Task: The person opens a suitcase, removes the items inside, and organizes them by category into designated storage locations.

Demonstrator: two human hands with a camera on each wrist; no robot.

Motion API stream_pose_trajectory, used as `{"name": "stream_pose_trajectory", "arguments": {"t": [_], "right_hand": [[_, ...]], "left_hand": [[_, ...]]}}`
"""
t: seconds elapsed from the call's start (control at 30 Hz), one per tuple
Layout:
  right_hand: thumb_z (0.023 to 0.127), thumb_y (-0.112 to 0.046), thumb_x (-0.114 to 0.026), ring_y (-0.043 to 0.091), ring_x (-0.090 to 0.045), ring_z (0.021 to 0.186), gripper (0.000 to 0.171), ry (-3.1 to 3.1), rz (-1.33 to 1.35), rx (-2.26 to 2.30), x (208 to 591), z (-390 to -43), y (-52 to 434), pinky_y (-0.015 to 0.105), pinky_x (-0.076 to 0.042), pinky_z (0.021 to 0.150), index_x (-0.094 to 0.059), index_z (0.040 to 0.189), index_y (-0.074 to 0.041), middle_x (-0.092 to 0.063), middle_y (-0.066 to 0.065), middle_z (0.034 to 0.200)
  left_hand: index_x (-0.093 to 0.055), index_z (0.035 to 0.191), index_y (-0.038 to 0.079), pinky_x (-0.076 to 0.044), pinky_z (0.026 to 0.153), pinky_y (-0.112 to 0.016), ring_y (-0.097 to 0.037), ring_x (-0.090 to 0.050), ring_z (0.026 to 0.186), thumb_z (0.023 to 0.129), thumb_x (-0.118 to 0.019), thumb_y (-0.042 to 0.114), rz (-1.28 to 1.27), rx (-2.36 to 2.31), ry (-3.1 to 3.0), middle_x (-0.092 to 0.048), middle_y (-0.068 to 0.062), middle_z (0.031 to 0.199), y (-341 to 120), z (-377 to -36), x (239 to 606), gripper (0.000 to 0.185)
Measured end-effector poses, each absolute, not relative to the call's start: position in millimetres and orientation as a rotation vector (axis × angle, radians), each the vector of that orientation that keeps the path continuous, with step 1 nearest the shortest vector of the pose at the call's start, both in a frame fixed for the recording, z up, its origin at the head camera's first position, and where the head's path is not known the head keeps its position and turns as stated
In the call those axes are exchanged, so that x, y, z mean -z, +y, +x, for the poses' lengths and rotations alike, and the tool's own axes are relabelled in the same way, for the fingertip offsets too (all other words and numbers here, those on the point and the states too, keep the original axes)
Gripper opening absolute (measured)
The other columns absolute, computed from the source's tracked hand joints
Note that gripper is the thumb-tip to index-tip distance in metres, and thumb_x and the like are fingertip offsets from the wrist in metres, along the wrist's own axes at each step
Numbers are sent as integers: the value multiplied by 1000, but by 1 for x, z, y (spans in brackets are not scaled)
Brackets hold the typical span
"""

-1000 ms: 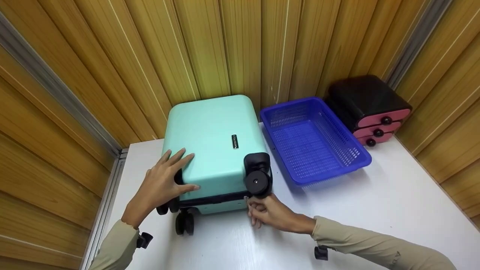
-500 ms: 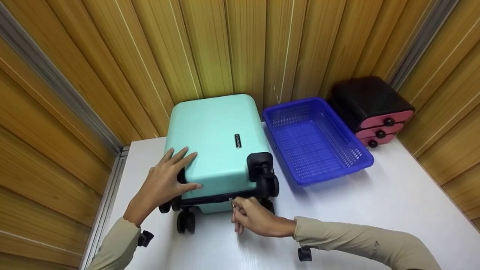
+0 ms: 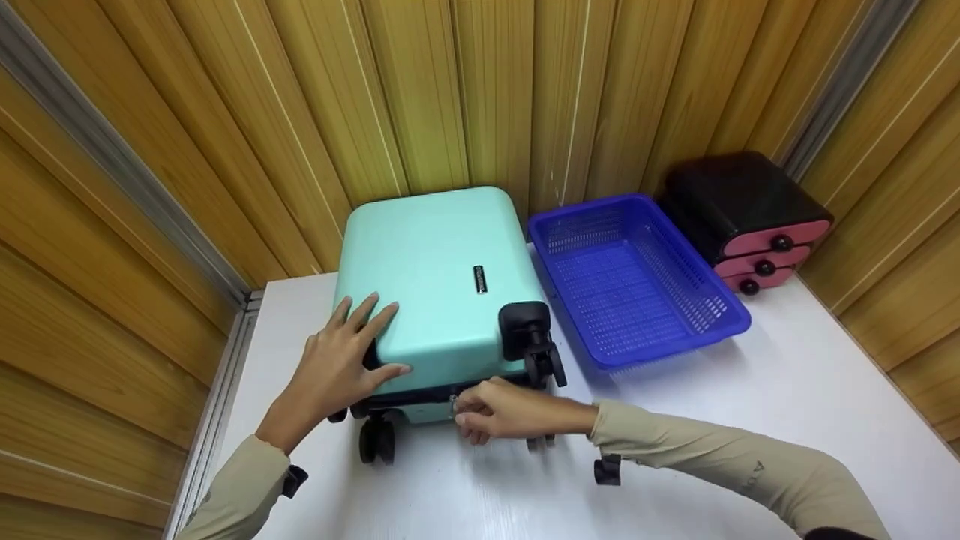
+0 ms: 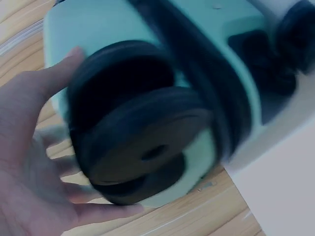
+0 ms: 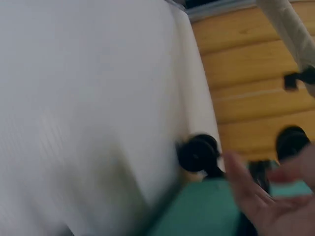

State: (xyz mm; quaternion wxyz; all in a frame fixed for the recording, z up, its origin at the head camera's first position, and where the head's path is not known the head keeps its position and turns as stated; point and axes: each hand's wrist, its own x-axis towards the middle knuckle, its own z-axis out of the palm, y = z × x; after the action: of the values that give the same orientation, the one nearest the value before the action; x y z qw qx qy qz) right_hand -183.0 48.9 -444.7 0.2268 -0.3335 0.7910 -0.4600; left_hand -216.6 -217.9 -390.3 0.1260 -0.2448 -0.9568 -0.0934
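A mint-green hard-shell suitcase (image 3: 427, 277) lies flat, its wheeled end toward me and its dark zipper seam running across that end. My left hand (image 3: 334, 360) rests with spread fingers on the near left corner; in the left wrist view its fingers (image 4: 61, 71) reach around a black twin wheel (image 4: 147, 142). At the seam, my right hand (image 3: 506, 411) pinches a small metal zipper pull (image 3: 453, 403) between thumb and curled fingers. Motion blurs the right wrist view, where the hand (image 5: 275, 206) appears beside the suitcase end.
To the suitcase's right stands a blue perforated plastic basket (image 3: 630, 292). Behind it is a black box with pink drawers (image 3: 765, 240) and round black knobs. Wood-look panels (image 3: 450, 90) enclose the white tabletop (image 3: 675, 480). A black caster (image 3: 534, 341) juts from the near right corner.
My right hand has moved left along the seam with the zipper pull, away from the right-hand caster. That caster's wheel has swivelled. My left hand keeps its place on the corner.
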Motion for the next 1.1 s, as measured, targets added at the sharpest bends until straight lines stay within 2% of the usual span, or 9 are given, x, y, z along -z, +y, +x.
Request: {"name": "stream_pose_trajectory", "arguments": {"t": [0.17, 0.27, 0.37, 0.5, 0.6, 0.7, 0.8, 0.9, 1.1], "right_hand": [[101, -17, -54, 22, -73, 78, 24, 2222, -1089, 1314, 394, -198, 79, 28, -60, 70, -70, 110, -1, -74, 17, 92], [100, -18, -57, 20, -72, 84, 24, 2453, -1154, 1338, 375, -211, 96, 28, -60, 76, -68, 110, 0, -73, 15, 97], [95, -27, -65, 19, -64, 109, 33, 2810, -1108, 1123, 372, -227, 113, 35, -52, 98, -65, 121, -6, -68, 8, 116], [86, -44, -73, 31, -35, 143, 68, 2905, -1080, 761, 383, -238, 128, 58, -29, 115, -49, 144, -18, -42, 10, 150], [83, -50, -73, 33, -22, 149, 79, 2865, -1132, 675, 392, -240, 129, 62, -23, 117, -39, 151, -27, -27, 10, 160], [83, -48, -74, 32, -22, 149, 78, 2895, -1163, 689, 395, -242, 125, 60, -25, 116, -39, 150, -30, -27, 8, 160], [83, -46, -74, 30, -21, 150, 77, 2910, -1143, 694, 395, -242, 123, 59, -26, 117, -40, 150, -31, -29, 5, 160], [83, -45, -74, 30, -20, 151, 76, 2899, -1136, 693, 394, -242, 122, 58, -25, 118, -40, 150, -30, -28, 5, 161], [84, -45, -73, 29, -19, 151, 75, 2881, -1159, 712, 394, -243, 122, 57, -24, 119, -40, 150, -31, -27, 5, 161]], "left_hand": [[-42, 149, 19, -41, 98, -70, -50, -35, 140, 85, -68, 58, -753, 236, -2679, -42, -18, 153, -207, -214, 400, 80], [-51, 143, 13, -40, 104, -65, -45, -45, 135, 87, -72, 44, -814, 249, -2547, -51, -18, 144, -199, -207, 407, 67], [-64, 126, 7, -46, 103, -54, -34, -59, 121, 90, -72, 24, -906, 297, -2313, -64, -14, 127, -186, -197, 417, 41], [-71, 104, 6, -53, 86, -43, -25, -65, 99, 94, -61, 10, -971, 360, -2024, -69, -10, 106, -166, -179, 440, 15], [-71, 101, 7, -51, 75, -38, -22, -64, 90, 93, -59, 10, -981, 397, -2003, -68, -8, 99, -156, -165, 459, 15], [-69, 104, 9, -53, 72, -34, -16, -66, 88, 92, -63, 10, -913, 535, -2218, -69, -3, 98, -150, -154, 473, 13], [-66, 106, 8, -57, 74, -32, -15, -70, 91, 92, -66, 10, -738, 872, -2559, -72, -3, 100, -146, -150, 478, 15], [-65, 108, 3, -59, 81, -33, -21, -72, 98, 94, -64, 13, -540, 1320, -2779, -74, -10, 104, -145, -151, 477, 17], [-63, 118, -9, -58, 85, -34, -27, -72, 99, 96, -63, 21, -187, 2123, -2723, -72, -21, 108, -146, -155, 473, 37]]}}
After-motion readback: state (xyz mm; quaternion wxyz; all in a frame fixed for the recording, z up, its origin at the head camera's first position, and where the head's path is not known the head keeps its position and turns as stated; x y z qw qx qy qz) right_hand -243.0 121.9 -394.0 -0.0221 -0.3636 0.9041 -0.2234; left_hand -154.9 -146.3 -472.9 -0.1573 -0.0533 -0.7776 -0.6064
